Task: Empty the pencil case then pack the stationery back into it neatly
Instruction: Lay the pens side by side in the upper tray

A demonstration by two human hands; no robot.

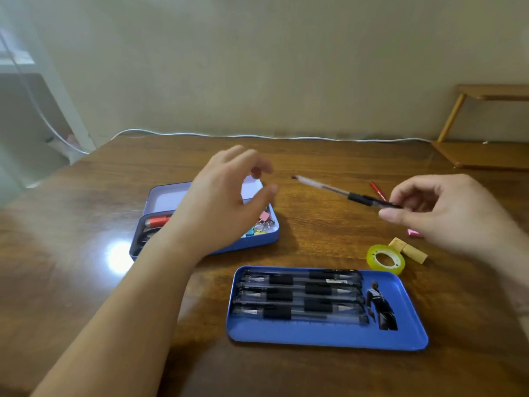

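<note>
A blue tin pencil case (269, 239) lies open on the wooden table, with its lid up behind it. Inside I see a red item, dark pens and coloured binder clips (262, 224). My left hand (226, 202) hovers over the case, fingers apart, holding nothing. My right hand (446, 213) pinches the tip end of a clear pen with a black grip (340, 191), which points left above the table. Near the front lies a blue tray (323, 336) holding several clear black-grip pens (300, 299) in rows.
A yellow tape roll (386, 259), a tan eraser (409, 250), a pink eraser (413, 232) and a red pencil (377, 190) lie at the right. A wooden shelf stand (483, 156) is at the far right. A white cable (257, 136) runs along the table's back edge.
</note>
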